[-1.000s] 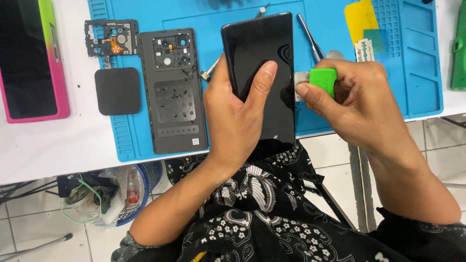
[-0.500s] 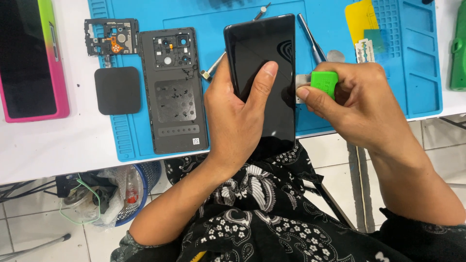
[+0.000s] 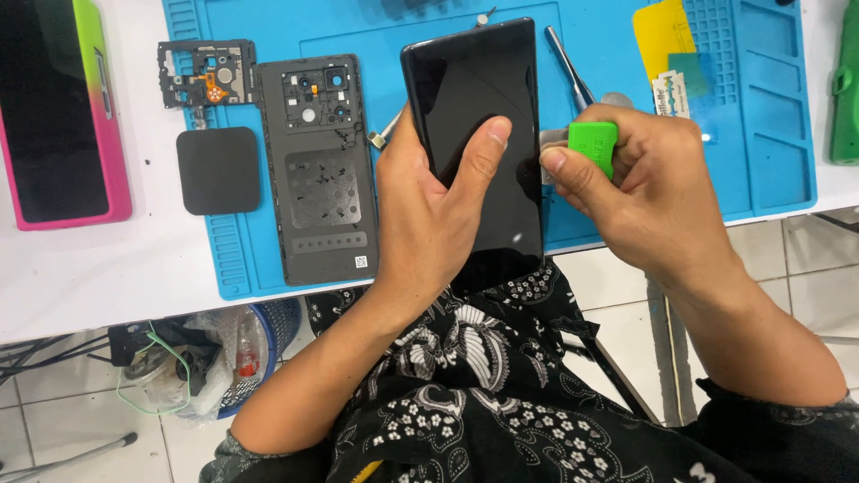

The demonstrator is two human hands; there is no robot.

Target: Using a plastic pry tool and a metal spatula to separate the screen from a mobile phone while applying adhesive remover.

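A black smartphone [image 3: 474, 98] with a dark glossy screen is upright over the front edge of the blue work mat [image 3: 761, 134]. My left hand [image 3: 429, 215] grips it from the left, thumb laid across the glass. My right hand [image 3: 644, 188] pinches a small green-handled prying tool [image 3: 592, 143] whose thin metal blade touches the phone's right edge.
On the mat lie a black phone back cover [image 3: 324, 170], a small inner frame piece [image 3: 206, 73], a black square pad [image 3: 217, 170], metal tweezers [image 3: 569, 76] and a yellow card [image 3: 664, 36]. A phone in a pink-green case [image 3: 54, 112] lies far left. A waste basket [image 3: 210, 358] stands under the table.
The phone and both hands have shifted very slightly; the grip on the phone and on the green tool is the same.
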